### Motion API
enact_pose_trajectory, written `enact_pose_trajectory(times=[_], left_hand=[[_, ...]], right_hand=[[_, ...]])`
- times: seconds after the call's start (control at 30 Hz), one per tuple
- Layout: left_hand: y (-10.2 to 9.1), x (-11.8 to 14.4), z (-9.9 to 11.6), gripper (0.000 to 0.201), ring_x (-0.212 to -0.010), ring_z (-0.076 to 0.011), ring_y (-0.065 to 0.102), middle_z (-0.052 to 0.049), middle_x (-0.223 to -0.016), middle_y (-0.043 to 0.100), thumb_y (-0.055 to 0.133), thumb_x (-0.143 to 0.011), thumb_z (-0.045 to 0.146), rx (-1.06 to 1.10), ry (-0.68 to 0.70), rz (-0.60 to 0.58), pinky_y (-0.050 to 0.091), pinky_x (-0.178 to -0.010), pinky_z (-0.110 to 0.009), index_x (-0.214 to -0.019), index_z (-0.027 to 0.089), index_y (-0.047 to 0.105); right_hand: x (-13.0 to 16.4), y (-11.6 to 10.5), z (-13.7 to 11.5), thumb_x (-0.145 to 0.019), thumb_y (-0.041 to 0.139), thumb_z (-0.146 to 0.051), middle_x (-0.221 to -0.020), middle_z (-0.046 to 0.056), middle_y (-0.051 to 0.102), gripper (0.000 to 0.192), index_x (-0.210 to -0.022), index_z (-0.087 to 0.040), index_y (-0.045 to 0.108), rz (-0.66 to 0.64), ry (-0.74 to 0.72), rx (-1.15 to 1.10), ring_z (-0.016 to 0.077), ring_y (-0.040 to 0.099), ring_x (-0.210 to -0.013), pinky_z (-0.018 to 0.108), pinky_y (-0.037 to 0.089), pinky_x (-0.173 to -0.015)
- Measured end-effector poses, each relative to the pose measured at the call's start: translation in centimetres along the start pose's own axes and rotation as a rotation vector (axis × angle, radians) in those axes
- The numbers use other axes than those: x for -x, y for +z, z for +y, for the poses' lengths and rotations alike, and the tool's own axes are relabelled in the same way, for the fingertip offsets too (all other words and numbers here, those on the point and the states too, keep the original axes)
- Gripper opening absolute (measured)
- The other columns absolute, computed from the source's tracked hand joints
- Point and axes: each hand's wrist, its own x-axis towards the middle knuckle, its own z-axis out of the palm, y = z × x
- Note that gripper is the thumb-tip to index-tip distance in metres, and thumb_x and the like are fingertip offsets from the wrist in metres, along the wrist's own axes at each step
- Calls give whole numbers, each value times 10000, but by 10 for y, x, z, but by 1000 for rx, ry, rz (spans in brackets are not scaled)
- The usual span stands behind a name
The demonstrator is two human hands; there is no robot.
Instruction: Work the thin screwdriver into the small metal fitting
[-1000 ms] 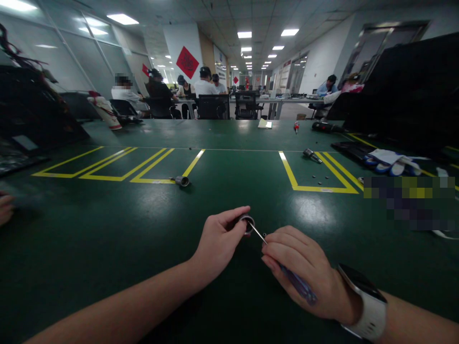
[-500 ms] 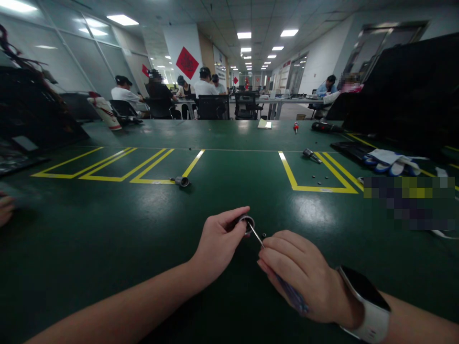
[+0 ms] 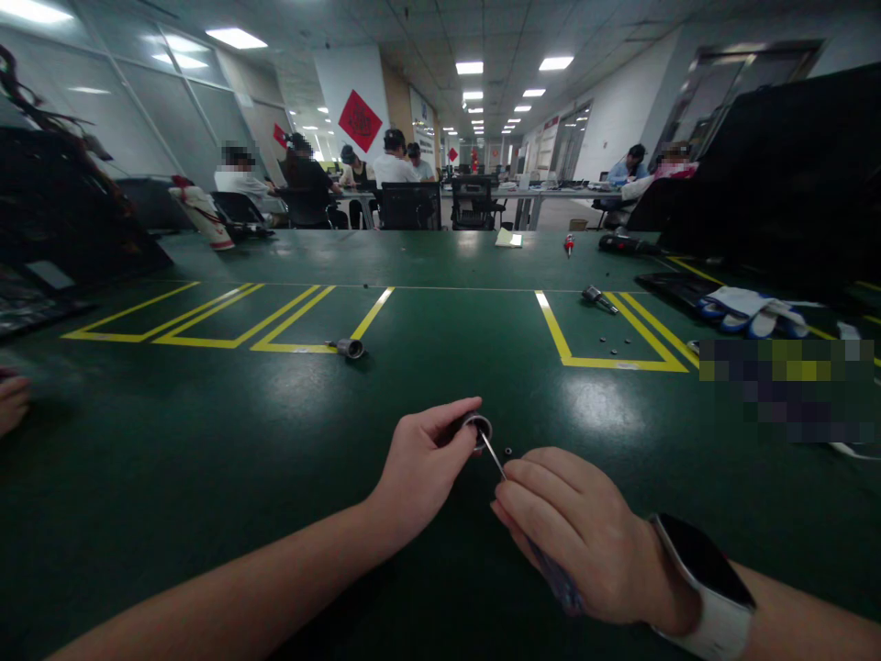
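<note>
My left hand is closed around a small metal cup-shaped part, its round mouth turned toward my right side. In my right hand I grip a screwdriver by its bluish, see-through handle. Its thin shaft runs into the mouth of the metal part; the tip is hidden inside. A tiny nut-like piece lies on the table just beyond the shaft. Farther off, a similar metal cup-shaped part with a stem rests on its side by the yellow tape.
On the green table, another metal part and several tiny pieces lie within the right tape outline. White-and-blue gloves, a dark power tool and a red screwdriver are farther right. Another person's hand shows at the left edge.
My right hand and the screwdriver handle have shifted very slightly, with the shaft still in the metal part. My left hand has barely moved.
</note>
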Motion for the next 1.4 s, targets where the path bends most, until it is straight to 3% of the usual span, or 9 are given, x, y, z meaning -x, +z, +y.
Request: enact_pose_trajectory(times=[0.73,0.97,1.07,1.17,1.27,1.4], left_hand=[[-3,-1,-3,367,-765,-152,654,-54,-920,702,567,-760,212,-11,-2,-19,543,-735,-292,-1114,131,619],[-2,-3,-2,326,-760,-156,640,-52,-890,693,546,-762,188,-49,-6,-2,542,-705,-299,-1070,125,636],[-5,-6,-3,288,-804,-164,635,-57,-945,679,538,-776,189,-41,9,-1,540,-687,-295,-1046,139,627],[-8,-8,-4,279,-897,-176,627,-65,-1102,630,571,-758,164,16,7,-15,541,-721,-305,-1036,162,587],[-10,-8,-3,363,-968,-179,612,-63,-1156,603,624,-710,112,70,10,-43,511,-841,-332,-1061,171,551],[-10,-7,1,401,-994,-179,605,-60,-1101,629,636,-718,125,130,40,-83,469,-920,-352,-1104,162,538]], right_hand=[[2,1,0,-894,414,-100,-704,85,648,183,-836,-108,587,10,29,-53,174,584,-666,296,471,-561],[3,1,0,-844,492,-73,-731,85,639,94,-865,-103,578,16,76,-135,165,563,-664,290,460,-567],[3,-3,4,-848,476,-100,-700,53,610,97,-826,-133,565,140,239,-298,144,546,-635,281,449,-561],[3,-4,16,-888,433,-204,-589,2,533,229,-688,-170,540,262,613,-436,121,513,-546,260,421,-504],[5,0,30,-879,456,-332,-521,-21,500,297,-635,-179,529,231,902,-512,116,490,-473,250,397,-450],[7,5,38,-860,464,-382,-501,-27,498,315,-628,-179,528,199,1018,-533,114,481,-462,244,384,-449]])
